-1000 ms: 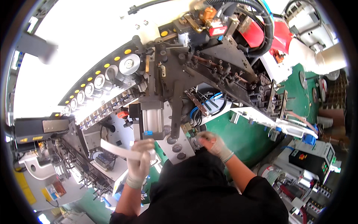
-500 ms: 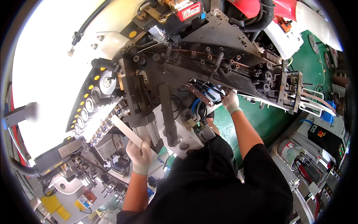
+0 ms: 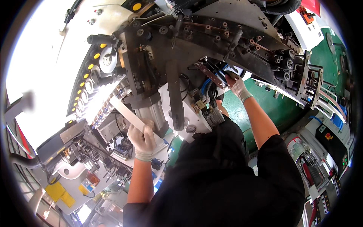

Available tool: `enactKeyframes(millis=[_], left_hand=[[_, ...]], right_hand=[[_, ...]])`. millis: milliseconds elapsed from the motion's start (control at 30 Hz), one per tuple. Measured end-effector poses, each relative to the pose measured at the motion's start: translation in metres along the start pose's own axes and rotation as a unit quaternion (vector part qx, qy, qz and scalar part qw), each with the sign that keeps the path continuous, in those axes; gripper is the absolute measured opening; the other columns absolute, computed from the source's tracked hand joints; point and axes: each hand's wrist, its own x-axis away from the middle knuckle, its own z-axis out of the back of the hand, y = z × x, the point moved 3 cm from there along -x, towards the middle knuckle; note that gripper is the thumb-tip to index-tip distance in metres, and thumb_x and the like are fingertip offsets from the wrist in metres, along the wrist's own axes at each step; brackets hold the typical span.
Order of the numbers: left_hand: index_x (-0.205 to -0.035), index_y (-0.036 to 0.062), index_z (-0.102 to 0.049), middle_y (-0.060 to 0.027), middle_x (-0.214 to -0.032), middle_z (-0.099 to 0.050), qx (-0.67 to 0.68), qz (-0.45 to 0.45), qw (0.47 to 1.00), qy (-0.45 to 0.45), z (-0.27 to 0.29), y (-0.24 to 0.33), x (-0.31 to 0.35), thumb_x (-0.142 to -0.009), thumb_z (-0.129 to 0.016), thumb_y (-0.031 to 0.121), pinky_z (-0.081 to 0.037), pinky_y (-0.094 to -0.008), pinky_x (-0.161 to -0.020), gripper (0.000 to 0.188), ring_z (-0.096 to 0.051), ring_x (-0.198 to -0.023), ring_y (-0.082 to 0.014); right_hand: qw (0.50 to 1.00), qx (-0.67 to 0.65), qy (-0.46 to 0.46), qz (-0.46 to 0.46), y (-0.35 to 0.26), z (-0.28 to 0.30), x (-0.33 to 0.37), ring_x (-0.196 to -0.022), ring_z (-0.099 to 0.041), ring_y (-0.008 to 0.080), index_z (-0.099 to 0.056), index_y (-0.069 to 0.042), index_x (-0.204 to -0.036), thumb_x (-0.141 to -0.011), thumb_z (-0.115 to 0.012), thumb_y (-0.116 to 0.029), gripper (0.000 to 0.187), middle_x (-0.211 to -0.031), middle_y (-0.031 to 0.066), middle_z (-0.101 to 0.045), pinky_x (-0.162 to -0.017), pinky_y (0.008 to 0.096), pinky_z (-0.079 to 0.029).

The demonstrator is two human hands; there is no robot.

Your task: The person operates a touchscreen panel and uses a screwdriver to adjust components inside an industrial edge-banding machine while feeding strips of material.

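Note:
My left hand (image 3: 141, 138), in a white glove, is closed round the lower end of a flat pale strip (image 3: 127, 113). That strip slants up and left toward a lit row of small metal parts (image 3: 100, 113) on the machine. My right hand (image 3: 239, 87), also gloved, reaches under the dark machine arm (image 3: 211, 39). Its fingers curl beside a brownish bar (image 3: 209, 75) and a blue-and-white object with black parts (image 3: 231, 69). What those fingers hold is hidden. Between my hands hangs a dark upright metal bar (image 3: 174, 96).
White reels (image 3: 107, 59) line a curved panel with yellow dots at the left. A roller frame (image 3: 312, 81) stands out at the right. Blue and black cables (image 3: 208, 87) and a grey block (image 3: 145, 109) sit between my arms. Green floor (image 3: 261, 113) shows below the machine arm.
The view has shifted, so the machine appears higher in the picture. My left hand stays on the strip, and my right hand stays beneath the machine arm with its wrist slightly turned.

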Motion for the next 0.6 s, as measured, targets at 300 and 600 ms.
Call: enactKeyframes(millis=[300, 600], left_hand=[[-0.082, -0.0031, -0.061, -0.0156, -0.081, -0.067, -0.003, 0.000, 0.999, -0.037, 0.004, -0.010, 0.003, -0.101, -0.055, 0.017, -0.052, -0.0350, -0.067, 0.028, -0.065, -0.072, -0.0238], [-0.078, -0.0018, -0.063, -0.0136, -0.077, -0.067, 0.008, -0.014, 1.000, -0.006, 0.002, -0.006, 0.000, -0.094, -0.056, 0.009, -0.051, -0.0366, -0.062, 0.020, -0.064, -0.066, -0.0271]], right_hand=[[0.994, -0.095, 0.047, 0.027, -0.050, -0.022, 0.016, -0.123, -0.064, 0.0211, -0.057, 0.005, -0.141, -0.100, -0.053, 0.013, 0.042, -0.143, 0.0118, -0.065, -0.105, 0.0255, -0.046], [0.863, 0.431, 0.031, 0.261, -0.134, -0.031, 0.049, -0.079, -0.062, 0.0256, -0.067, -0.024, -0.141, -0.101, -0.060, -0.004, 0.045, -0.100, 0.0103, -0.069, -0.072, 0.0361, -0.051]])
